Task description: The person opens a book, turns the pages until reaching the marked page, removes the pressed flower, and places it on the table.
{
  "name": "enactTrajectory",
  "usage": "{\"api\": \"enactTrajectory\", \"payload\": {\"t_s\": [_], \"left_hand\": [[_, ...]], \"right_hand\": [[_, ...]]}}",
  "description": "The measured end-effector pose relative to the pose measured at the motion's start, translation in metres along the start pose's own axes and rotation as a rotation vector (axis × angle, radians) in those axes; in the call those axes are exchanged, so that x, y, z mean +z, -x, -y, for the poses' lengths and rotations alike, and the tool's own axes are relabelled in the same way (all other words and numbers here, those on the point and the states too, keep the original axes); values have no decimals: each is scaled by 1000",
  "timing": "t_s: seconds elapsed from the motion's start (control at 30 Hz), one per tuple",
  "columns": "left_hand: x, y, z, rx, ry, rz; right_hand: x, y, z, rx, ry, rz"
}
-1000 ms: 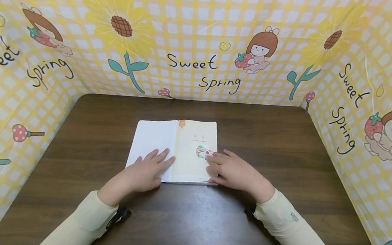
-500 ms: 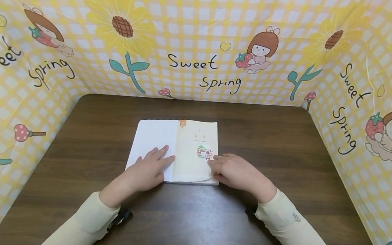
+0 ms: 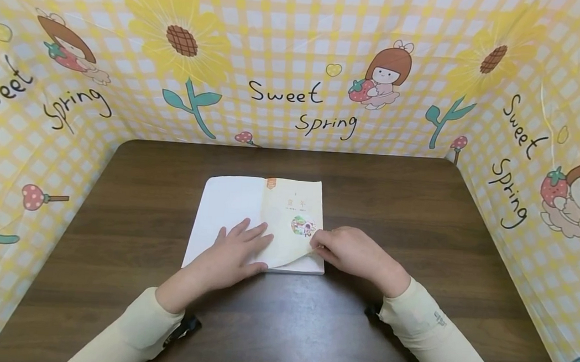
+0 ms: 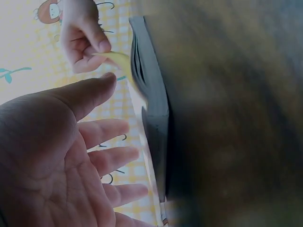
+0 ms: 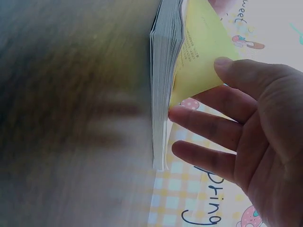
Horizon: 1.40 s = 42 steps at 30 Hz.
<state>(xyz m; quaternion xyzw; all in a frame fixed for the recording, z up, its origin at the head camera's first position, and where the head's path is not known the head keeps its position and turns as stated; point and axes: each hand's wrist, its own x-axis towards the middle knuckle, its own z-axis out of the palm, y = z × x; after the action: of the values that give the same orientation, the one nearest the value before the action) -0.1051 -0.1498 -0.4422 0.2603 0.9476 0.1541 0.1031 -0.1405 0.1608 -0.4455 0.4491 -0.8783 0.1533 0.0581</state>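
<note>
A paperback book (image 3: 288, 203) lies open on the dark wooden table, a plain white side on its left and a cream title page with a small round picture on its right. My right hand (image 3: 352, 257) pinches the lower right part of the cream page (image 5: 201, 52) between thumb and fingers, and the page bends up off the pages below. My left hand (image 3: 230, 255) lies across the lower middle of the book with its fingers spread and straight. In the left wrist view the left hand (image 4: 71, 151) holds nothing, its palm facing the book's edge (image 4: 154, 85).
Around the table's (image 3: 399, 193) back and sides hangs a yellow checked cloth (image 3: 289, 37) printed with sunflowers, girls and lettering. A dark strap (image 3: 183, 329) shows under the left sleeve, and another under the right one.
The right fingers have drawn together on the page and its lower corner has risen. My left hand has slid a little to the right, over the book's fold.
</note>
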Motion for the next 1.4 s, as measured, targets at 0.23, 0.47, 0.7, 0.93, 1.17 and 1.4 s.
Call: {"api": "enactTrajectory", "payload": {"t_s": [0.23, 0.47, 0.7, 0.93, 1.17, 1.4], "left_hand": [[5, -2, -6, -21, -18, 21], [9, -3, -10, -39, -35, -19], [11, -5, -11, -69, -48, -37], [11, -5, -13, -80, -36, -48], [11, -6, -12, -84, -34, -89], [5, -8, -10, -118, 5, -211]], "right_hand": [[-1, -1, -1, -3, 46, -109], [-3, -1, 0, -24, 51, -170], [-5, -2, 3, -57, 69, -208], [-7, -2, 6, -70, 98, -241], [-11, -3, 4, 7, 96, -297], [-12, -3, 2, 119, 85, -327]]}}
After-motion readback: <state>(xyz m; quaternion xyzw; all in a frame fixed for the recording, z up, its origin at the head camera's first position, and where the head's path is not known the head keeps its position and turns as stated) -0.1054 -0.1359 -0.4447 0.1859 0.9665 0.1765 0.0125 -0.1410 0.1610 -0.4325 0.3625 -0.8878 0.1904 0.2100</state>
